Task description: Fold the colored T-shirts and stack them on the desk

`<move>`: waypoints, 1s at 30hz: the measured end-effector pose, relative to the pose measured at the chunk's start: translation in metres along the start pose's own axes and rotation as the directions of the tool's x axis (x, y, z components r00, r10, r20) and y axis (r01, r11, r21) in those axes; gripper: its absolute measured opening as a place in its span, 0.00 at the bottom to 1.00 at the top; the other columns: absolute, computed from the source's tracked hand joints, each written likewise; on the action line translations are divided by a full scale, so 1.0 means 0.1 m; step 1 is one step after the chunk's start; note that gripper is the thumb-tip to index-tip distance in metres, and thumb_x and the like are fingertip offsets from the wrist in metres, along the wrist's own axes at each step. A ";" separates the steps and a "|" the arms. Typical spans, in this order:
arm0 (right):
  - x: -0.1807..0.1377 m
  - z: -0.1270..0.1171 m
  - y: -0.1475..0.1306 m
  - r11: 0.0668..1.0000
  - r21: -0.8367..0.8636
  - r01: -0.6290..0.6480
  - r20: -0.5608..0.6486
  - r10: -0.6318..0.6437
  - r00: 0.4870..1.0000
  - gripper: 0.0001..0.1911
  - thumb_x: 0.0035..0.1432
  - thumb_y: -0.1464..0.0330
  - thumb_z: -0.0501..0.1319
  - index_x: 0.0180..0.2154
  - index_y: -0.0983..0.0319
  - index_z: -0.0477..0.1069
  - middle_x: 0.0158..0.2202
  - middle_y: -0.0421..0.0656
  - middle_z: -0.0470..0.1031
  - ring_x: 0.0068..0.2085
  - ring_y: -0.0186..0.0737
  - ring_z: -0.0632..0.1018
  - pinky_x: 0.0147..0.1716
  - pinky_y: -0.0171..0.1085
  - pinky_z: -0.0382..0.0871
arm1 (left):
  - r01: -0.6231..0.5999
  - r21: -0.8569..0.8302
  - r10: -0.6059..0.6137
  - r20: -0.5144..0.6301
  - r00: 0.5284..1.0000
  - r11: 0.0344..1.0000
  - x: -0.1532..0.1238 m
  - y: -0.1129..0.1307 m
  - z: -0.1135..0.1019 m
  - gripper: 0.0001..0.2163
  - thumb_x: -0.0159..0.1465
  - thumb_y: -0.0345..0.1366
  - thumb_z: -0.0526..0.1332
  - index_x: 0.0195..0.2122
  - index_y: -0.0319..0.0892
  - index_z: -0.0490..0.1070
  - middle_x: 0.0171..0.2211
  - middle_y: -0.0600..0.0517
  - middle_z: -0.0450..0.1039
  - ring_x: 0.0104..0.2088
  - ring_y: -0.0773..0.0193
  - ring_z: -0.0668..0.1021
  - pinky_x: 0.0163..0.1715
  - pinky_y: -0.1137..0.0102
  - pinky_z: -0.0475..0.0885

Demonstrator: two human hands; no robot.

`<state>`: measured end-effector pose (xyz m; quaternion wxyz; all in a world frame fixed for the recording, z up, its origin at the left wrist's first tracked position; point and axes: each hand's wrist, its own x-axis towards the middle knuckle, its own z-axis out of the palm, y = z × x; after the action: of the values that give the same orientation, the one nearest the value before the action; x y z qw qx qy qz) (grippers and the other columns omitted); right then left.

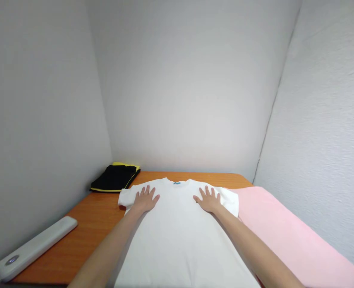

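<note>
A white T-shirt (177,236) lies spread out with its collar toward the back wall and a small blue-green label at the neck. My left hand (147,200) rests flat on it near the left sleeve, fingers spread. Near the right sleeve, my right hand (208,200) presses flat on the cloth, its fingers apart too. Neither hand grips anything. The lower end of the shirt runs out of view at the bottom.
Folded black and yellow cloth (115,178) lies at the back left of the wooden table (101,216). Along the left edge sits a long white power strip (39,246). Pink cloth (279,228) covers the right side. Walls stand close at the back, left and right.
</note>
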<state>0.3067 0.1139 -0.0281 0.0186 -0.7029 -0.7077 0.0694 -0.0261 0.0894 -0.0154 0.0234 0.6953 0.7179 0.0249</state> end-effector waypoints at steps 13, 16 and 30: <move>0.34 0.02 0.07 0.998 -0.031 0.061 -0.064 -0.063 0.996 0.42 0.61 0.39 0.35 0.69 0.53 0.42 0.72 0.44 0.35 0.69 0.58 0.39 0.63 0.62 0.33 | -0.004 -0.004 0.004 -0.040 0.999 1.000 0.35 -0.02 0.09 0.33 0.66 0.59 0.39 0.69 0.50 0.49 0.71 0.46 0.40 0.70 0.47 0.47 0.64 0.46 0.44; 0.34 0.00 0.07 0.998 -0.037 0.058 -0.051 -0.060 0.997 0.42 0.62 0.40 0.35 0.69 0.53 0.41 0.72 0.43 0.34 0.69 0.58 0.39 0.63 0.61 0.32 | -0.009 -0.001 0.009 -0.040 0.999 1.000 0.37 -0.04 0.11 0.33 0.66 0.59 0.38 0.69 0.51 0.48 0.71 0.46 0.39 0.70 0.47 0.47 0.64 0.46 0.44; 0.11 -0.24 0.00 0.994 -0.002 0.113 -0.173 -0.112 0.979 0.39 0.67 0.47 0.36 0.69 0.64 0.44 0.72 0.49 0.35 0.70 0.51 0.38 0.65 0.52 0.30 | -0.136 0.070 0.150 -0.266 0.952 0.988 0.07 0.25 -0.15 0.25 0.70 0.43 0.44 0.66 0.41 0.55 0.70 0.42 0.48 0.69 0.47 0.48 0.65 0.46 0.43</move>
<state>0.3096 0.1263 -0.0049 0.0864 -0.6651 -0.7417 0.0096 -0.0027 0.0973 0.0017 -0.0945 0.7359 0.6625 0.1032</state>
